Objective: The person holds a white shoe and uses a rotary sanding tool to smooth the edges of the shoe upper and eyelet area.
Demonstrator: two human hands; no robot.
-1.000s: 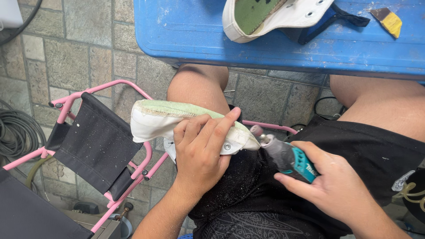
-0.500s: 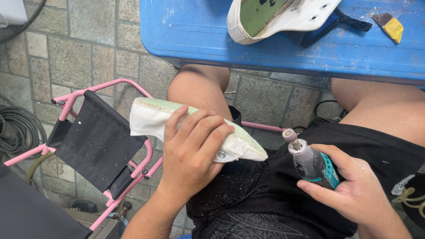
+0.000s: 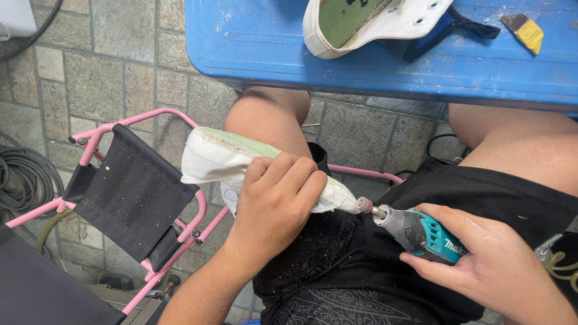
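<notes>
Shoe (image 3: 223,157) lies crosswise — toe right.

- A shoe (image 3: 241,159) is gripped by the left hand (image 3: 274,201) over the lap.
- A rotary tool (image 3: 415,232), held in the right hand (image 3: 494,265), touches its right end.
- A folding chair (image 3: 126,186) stands left; a table (image 3: 259,42) lies beyond.

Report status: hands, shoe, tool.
Left hand gripping white shoe on lap. Right hand holding rotary tool, tip at shoe's end. Nothing obstructing.

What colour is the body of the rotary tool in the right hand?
The rotary tool has a grey, dusty nose and teal body, seen in the head view.
</notes>
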